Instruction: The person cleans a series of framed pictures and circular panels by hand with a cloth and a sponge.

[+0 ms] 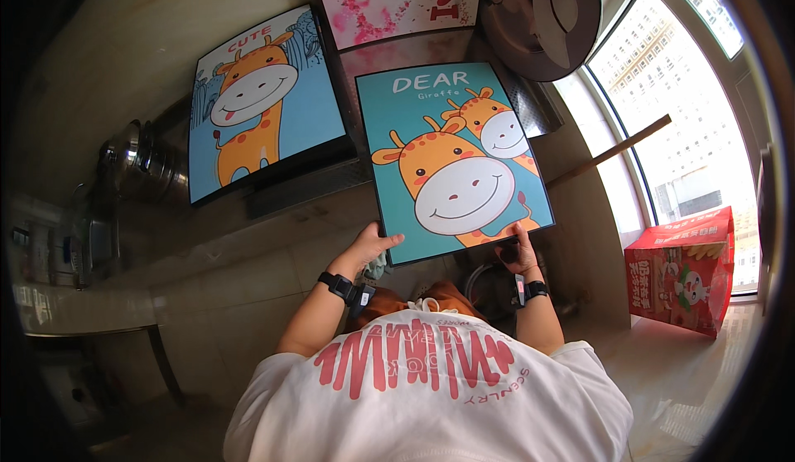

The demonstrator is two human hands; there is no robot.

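Note:
Both my hands hold a teal giraffe picture panel with a thin dark edge. My left hand grips its lower left corner, the thumb lying on the front. At the lower right edge, my right hand has its thumb over the front and also has a small dark object against the palm. A light blue giraffe panel leans at the upper left, separate from the held one. Behind the held panel stands a pink and white panel with a heart pattern. To its right is a round picture panel showing a white hat.
Stacked metal pots stand on the left. A wooden stick slants towards the window on the right. A red printed bag sits by the window. A dark-edged table is at the lower left.

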